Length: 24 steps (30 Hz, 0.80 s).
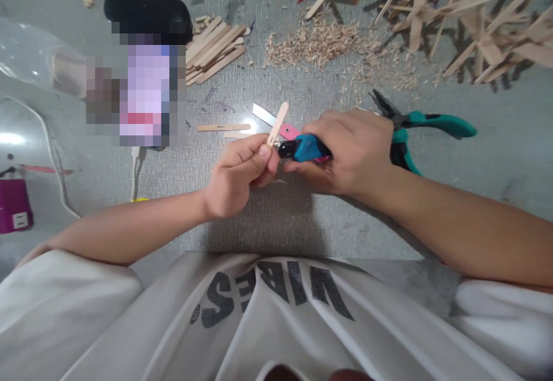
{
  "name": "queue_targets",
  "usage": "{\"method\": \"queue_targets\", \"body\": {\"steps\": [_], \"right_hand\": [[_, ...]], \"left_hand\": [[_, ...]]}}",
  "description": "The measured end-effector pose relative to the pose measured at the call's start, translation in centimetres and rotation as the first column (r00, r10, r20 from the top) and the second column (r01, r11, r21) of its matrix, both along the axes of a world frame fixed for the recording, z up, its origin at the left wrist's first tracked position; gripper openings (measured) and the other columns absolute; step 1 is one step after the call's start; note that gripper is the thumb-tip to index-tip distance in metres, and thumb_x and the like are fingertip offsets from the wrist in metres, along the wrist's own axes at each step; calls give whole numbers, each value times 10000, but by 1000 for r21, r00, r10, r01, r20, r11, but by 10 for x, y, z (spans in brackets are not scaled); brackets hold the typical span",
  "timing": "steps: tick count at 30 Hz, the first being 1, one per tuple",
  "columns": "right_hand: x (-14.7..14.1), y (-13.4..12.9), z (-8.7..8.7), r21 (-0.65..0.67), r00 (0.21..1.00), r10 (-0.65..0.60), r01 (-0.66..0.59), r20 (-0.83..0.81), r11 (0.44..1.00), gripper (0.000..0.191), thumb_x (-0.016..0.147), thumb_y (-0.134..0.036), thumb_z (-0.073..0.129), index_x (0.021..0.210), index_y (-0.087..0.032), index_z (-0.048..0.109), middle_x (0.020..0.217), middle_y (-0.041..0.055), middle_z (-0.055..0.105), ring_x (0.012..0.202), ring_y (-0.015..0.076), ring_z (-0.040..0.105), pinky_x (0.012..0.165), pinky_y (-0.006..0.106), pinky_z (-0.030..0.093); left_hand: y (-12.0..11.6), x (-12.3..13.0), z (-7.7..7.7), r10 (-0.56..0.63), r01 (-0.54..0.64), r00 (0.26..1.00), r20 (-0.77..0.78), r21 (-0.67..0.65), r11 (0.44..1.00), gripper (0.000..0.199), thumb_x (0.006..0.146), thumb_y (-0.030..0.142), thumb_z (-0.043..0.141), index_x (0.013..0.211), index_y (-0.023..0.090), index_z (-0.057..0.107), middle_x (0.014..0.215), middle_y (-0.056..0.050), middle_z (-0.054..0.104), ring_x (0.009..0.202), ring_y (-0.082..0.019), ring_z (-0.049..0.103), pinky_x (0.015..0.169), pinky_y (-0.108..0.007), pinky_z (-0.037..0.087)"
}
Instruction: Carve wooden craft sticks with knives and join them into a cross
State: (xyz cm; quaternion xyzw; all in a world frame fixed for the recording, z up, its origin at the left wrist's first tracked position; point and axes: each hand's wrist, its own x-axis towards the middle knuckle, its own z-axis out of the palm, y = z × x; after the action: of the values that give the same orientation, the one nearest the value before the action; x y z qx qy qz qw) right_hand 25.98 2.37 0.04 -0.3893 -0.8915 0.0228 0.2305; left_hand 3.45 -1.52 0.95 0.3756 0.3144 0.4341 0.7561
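My left hand point(237, 173) is closed, pinching a wooden craft stick point(281, 117) between thumb and fingers. The stick slants up and to the right. My right hand point(352, 147) wraps around a blue-and-black hand tool point(309, 147). Its narrow front end meets the lower part of the stick, and the fingers partly hide that tip. Beneath both hands lies a pink utility knife point(288, 132) with its blade out to the upper left. Another craft stick point(222, 128) with a dark slit rests just left of the blade.
Teal-handled pliers point(404, 121) lie beyond my right hand. Wood shavings point(319, 41) and a heap of sticks point(484, 23) spread along the far side. A stick stack point(218, 49), black case point(147, 12), blurred phone point(147, 93), white cable point(47, 133) and purple block point(15, 205) occupy the left.
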Motion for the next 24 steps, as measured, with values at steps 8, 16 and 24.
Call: {"method": "queue_targets", "body": {"steps": [8,16,24], "right_hand": [[2,0,-6,-68,1000,8,-9,-15,998,958,1110,-891,168,1135,-195,826,866,109,802,720,232,679,697,384,359],[4,3,-6,-50,999,41,-41,10,998,1003,1111,-881,114,1161,-178,828,845,108,804,682,221,674,662,377,346],[7,9,16,-330,984,171,-143,56,933,1059,1072,-917,54,1162,-168,798,636,63,615,600,216,547,605,376,268]], "left_hand": [[1,0,2,17,-16,999,-28,32,999,511,1068,589,727,783,205,548,561,81,364,479,-68,283,491,-249,235],[-2,-1,-1,24,-14,994,-106,92,996,510,1095,578,686,775,199,568,582,59,405,491,-75,304,501,-280,233],[-5,-6,-2,134,-9,958,-255,437,900,481,1172,483,574,791,189,586,667,17,522,597,-96,461,594,-276,383]]}}
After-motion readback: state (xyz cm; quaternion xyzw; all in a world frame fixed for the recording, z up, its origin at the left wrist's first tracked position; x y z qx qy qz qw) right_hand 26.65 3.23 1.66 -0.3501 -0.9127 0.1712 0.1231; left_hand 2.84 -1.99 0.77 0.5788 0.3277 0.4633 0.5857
